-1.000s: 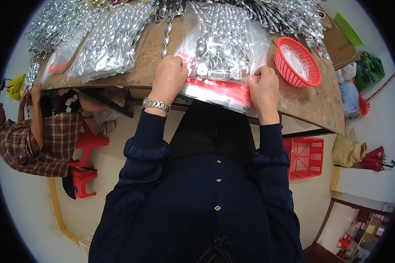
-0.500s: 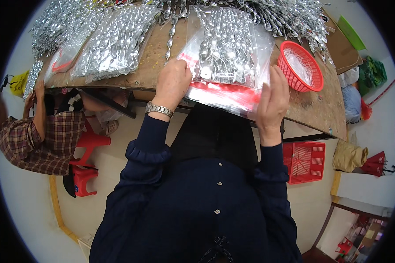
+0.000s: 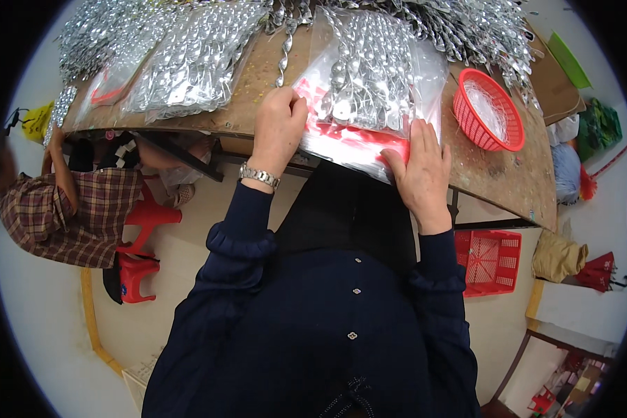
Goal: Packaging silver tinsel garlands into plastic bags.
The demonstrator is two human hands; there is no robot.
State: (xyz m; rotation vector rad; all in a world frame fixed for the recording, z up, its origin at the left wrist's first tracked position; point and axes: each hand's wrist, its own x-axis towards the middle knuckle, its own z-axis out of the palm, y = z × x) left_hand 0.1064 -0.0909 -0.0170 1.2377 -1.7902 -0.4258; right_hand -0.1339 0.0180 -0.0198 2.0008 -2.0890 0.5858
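A clear plastic bag with a red band lies at the table's front edge, apparently in a stack of similar bags. On it rests a bundle of silver twisted foil strips in clear plastic. My left hand is closed at the bag's left edge, thumb against curled fingers; the exact grip is partly hidden. My right hand lies over the right edge of the bag, fingers stretched and thumb apart, pressing on the plastic.
Right of the bags stands a red basket of thin clear strands. Another bagged foil bundle lies left, and loose foil strips pile up behind. A seated person in a plaid shirt is at left. A red crate sits under the table.
My right hand has moved inward and flattened onto the bag, its thumb spread toward the middle. My left hand stays at the left edge. The whole view has shifted slightly.
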